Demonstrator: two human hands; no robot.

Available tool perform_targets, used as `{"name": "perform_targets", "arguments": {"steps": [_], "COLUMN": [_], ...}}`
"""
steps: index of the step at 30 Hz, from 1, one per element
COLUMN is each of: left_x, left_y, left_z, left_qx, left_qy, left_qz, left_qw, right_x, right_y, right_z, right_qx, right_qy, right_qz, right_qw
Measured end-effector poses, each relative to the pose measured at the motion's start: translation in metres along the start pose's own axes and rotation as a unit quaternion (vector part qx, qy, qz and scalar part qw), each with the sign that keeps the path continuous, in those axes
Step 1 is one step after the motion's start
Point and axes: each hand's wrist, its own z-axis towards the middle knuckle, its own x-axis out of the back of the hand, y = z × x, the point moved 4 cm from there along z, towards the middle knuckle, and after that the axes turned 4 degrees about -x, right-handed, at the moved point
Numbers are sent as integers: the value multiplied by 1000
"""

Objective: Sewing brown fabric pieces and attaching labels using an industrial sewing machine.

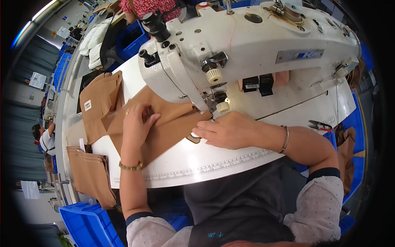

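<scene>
A brown fabric piece [177, 125] lies on the white table of a sewing machine [197, 53], with its right corner beneath the machine's needle area [210, 101]. My left hand [138, 121] rests on the fabric's left part, fingers bent and thumb apart from them. At the right corner, just in front of the needle area, my right hand [232, 131] has its fingers closed together on the fabric edge. Its fingertips are partly hidden by the hand itself. Right of that hand, small thread snips [320, 126] lie on the table.
Brown fabric pieces [101, 96] are piled at the left, with a folded brown stack [90, 173] nearer me. Blue bins [88, 222] stand at the lower left and right. A printed ruler [230, 161] follows the table's front edge. Another person [150, 8] is behind the machine.
</scene>
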Motion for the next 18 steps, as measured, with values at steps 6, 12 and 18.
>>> {"name": "perform_targets", "arguments": {"steps": [6,12,18], "left_x": [16,16,29], "left_y": [33,46,100], "left_z": [-79,-92,-80], "left_qx": [-27,170,116], "left_qy": [-21,-191,-307], "left_qz": [61,-13,-523], "left_qw": [998,967,787], "right_x": [0,-2,-10], "right_y": [-4,-5,-2], "right_z": [-3,-3,-9], "right_qx": [20,60,31], "right_qy": [-50,49,12], "right_qz": [-29,-48,-2], "right_qw": [998,996,999]}}
